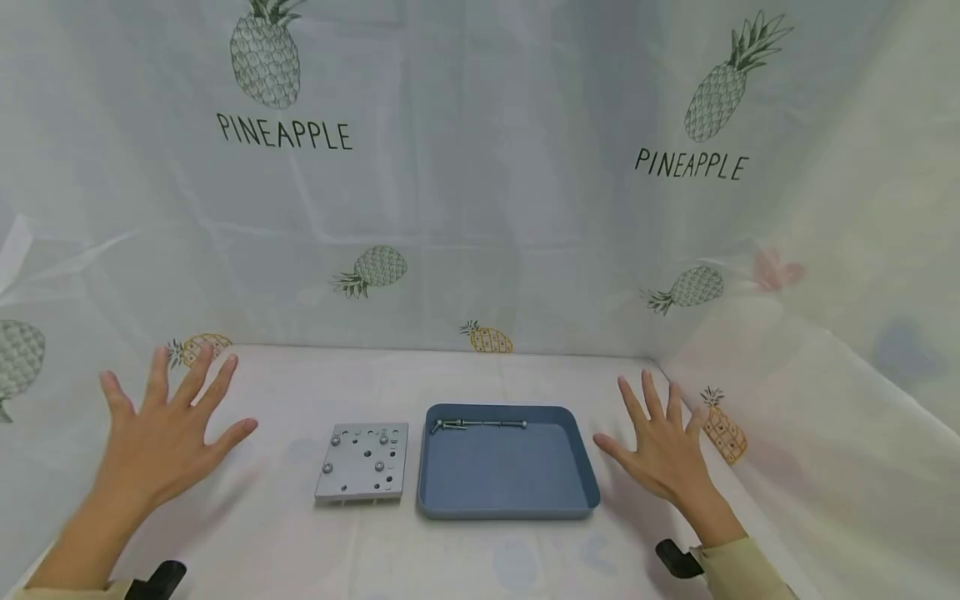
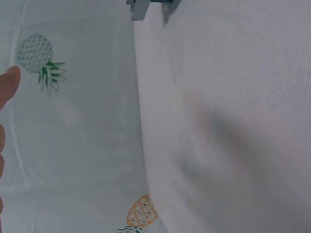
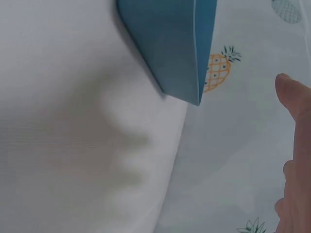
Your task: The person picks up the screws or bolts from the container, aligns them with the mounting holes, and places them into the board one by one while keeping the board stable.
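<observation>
My left hand (image 1: 161, 446) is raised with its fingers spread, to the left of a silver metal plate (image 1: 352, 479) and apart from it. The plate has several holes, and several small screws (image 1: 379, 467) stand in it. My right hand (image 1: 663, 454) is also held up with fingers spread, just right of a blue tray (image 1: 510, 483), not touching it. Thin metal pieces (image 1: 491, 423), rod-like with short ends at the left, lie along the tray's back; their exact kind is too small to tell. Neither hand holds anything.
A white cloth printed with pineapples covers the table (image 1: 450, 554) and hangs as a backdrop (image 1: 510, 208) behind and at the sides. Black wrist straps (image 1: 678, 558) show at both sleeves. The tray's corner and side wall (image 3: 167, 43) appear in the right wrist view.
</observation>
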`<action>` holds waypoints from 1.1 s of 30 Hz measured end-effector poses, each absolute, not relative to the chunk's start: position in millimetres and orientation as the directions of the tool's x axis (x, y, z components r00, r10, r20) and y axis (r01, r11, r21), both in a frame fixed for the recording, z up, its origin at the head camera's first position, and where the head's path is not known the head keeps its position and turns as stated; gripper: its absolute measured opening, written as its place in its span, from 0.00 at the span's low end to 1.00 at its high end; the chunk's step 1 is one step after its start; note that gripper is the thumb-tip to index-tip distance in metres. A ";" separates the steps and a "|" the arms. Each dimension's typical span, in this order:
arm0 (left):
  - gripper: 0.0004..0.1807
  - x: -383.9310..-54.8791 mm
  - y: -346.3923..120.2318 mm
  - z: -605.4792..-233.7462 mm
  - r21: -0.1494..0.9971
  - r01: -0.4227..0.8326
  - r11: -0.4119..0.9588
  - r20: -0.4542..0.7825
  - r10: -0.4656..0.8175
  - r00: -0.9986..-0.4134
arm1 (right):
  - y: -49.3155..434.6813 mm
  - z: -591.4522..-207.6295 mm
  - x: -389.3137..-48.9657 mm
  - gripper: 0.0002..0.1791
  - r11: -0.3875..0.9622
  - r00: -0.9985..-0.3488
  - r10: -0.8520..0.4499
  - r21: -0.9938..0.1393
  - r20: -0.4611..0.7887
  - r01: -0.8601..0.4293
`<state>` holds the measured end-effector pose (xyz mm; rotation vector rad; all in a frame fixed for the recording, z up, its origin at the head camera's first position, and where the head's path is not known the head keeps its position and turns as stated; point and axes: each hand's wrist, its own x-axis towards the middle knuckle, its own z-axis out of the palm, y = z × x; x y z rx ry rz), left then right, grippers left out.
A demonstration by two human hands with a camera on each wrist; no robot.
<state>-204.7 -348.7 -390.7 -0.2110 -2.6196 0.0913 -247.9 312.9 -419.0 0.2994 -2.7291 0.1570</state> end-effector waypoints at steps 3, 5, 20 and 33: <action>0.57 -203.4 -348.1 -389.0 -0.110 0.135 0.985 0.486 0.171 -0.857 | 308.8 -413.9 -250.3 0.58 0.968 -0.902 -0.202 -0.060 0.380 -0.243; 0.57 -203.3 -347.8 -388.7 -0.108 0.134 0.985 0.483 0.170 -0.859 | 304.6 -411.0 -251.7 0.58 0.965 -0.903 -0.217 -0.059 0.370 -0.256; 0.58 -205.9 -342.3 -394.7 -0.016 0.161 0.987 0.507 0.146 -0.850 | 274.8 -397.3 -271.9 0.56 0.919 -0.872 -0.334 -0.083 0.359 -0.386; 0.53 -201.4 -311.1 -414.2 0.268 0.254 0.929 0.482 0.099 -0.871 | 248.1 -403.4 -290.1 0.53 0.862 -0.849 -0.362 -0.208 0.385 -0.462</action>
